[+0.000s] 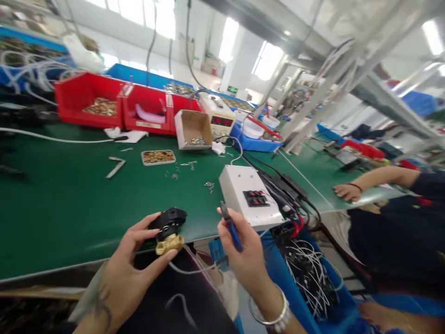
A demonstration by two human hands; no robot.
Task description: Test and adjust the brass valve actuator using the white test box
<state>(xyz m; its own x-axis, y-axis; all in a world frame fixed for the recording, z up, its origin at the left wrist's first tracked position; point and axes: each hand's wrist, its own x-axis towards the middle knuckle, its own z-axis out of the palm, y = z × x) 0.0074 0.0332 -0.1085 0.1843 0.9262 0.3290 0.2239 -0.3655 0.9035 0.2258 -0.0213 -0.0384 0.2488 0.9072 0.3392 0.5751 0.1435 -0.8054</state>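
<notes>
My left hand [135,262] grips a motorized valve [169,241], its black housing above and its brass body below, at the table's front edge. From the valve a pale grey cable [191,271] runs across to my right hand [246,260]. In that hand lies a pair of blue-handled cutting pliers [232,230], jaws pointing up and away. The cable's dark end [221,261] meets the lower side of the right hand; whether the fingers pinch it is unclear. Just beyond the pliers stands a white box [241,185] with black and red terminals.
Across the green table [69,199] lie a tray of brass parts [158,157], a bent metal piece [115,167] and small loose bits. Red bins [90,99], a cardboard box [193,130] and a power supply [217,111] stand behind. A blue crate of wires [278,283] and a co-worker [392,222] are right.
</notes>
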